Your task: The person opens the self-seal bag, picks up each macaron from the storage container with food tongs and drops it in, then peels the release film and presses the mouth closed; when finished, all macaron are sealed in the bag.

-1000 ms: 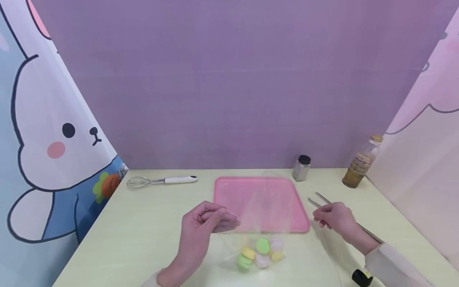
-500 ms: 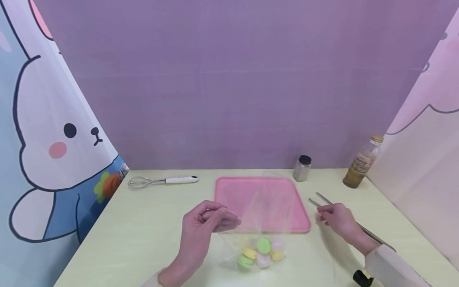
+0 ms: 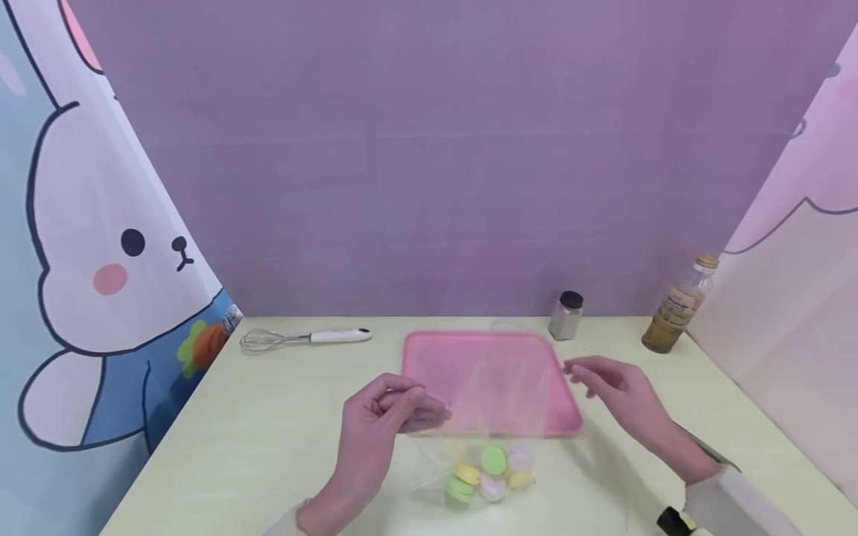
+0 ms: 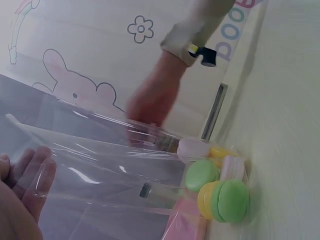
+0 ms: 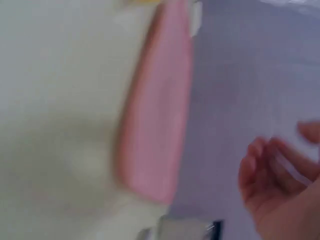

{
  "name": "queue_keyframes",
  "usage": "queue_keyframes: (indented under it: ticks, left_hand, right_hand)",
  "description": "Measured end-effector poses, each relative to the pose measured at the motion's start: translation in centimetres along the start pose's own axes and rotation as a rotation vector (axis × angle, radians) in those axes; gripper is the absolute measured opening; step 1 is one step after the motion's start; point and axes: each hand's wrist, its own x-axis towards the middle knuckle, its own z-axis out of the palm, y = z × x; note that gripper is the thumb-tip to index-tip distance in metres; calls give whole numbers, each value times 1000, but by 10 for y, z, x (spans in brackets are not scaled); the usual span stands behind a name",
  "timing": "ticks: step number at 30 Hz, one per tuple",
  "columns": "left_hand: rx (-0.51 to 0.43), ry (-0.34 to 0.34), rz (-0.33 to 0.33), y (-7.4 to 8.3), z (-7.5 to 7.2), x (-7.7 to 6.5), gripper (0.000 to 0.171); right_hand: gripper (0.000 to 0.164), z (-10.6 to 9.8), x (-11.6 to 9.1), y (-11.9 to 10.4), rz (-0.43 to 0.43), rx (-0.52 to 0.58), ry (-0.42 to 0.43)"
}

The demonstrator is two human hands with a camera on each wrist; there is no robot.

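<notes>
My left hand (image 3: pixel 378 420) pinches the upper edge of a clear plastic bag (image 4: pixel 115 165). Several macarons in green, yellow and pale pink, such as the green macaron (image 3: pixel 494 460), lie in the bottom of the bag, at the tabletop. To the right of the bag is my right hand (image 3: pixel 620 387), near the right edge of the pink tray (image 3: pixel 570 424), its fingers loosely bent with nothing in them. Metal tongs (image 3: pixel 707 445) lie on the table under the right forearm, largely hidden by it in the head view; the left wrist view shows part of the tongs (image 4: pixel 215 112).
A whisk (image 3: pixel 304 339) lies at the back left. Behind the tray's right corner stands a small black-capped jar (image 3: pixel 566 318); a corked bottle (image 3: pixel 677 309) of brown contents is at the back right. A purple backdrop (image 3: pixel 429 164) rises behind the table.
My right hand has let go of the tongs and moved up and left toward the bag and tray. The left hand and the bag stay in place.
</notes>
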Motion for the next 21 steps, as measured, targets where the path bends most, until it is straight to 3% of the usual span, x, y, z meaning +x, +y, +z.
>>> queue_keyframes:
  ticks: [3, 7, 13, 17, 21]
  left_hand:
    - [5, -1, 2, 0, 0, 0, 8]
    - [6, -9, 4, 0, 0, 0, 8]
    - [15, -9, 13, 2, -1, 0, 13]
    - [13, -28, 35, 1, -2, 0, 16]
    - [16, -19, 54, 2, -5, 0, 14]
  right_hand:
    - [27, 0, -4, -39, -143, 201, -59]
    - [32, 7, -12, -87, -172, 338, -57]
    - [23, 25, -9, -123, -57, 252, 93]
    - [20, 28, -6, -126, 45, 190, 181]
    - [19, 25, -8, -123, 73, 159, 226]
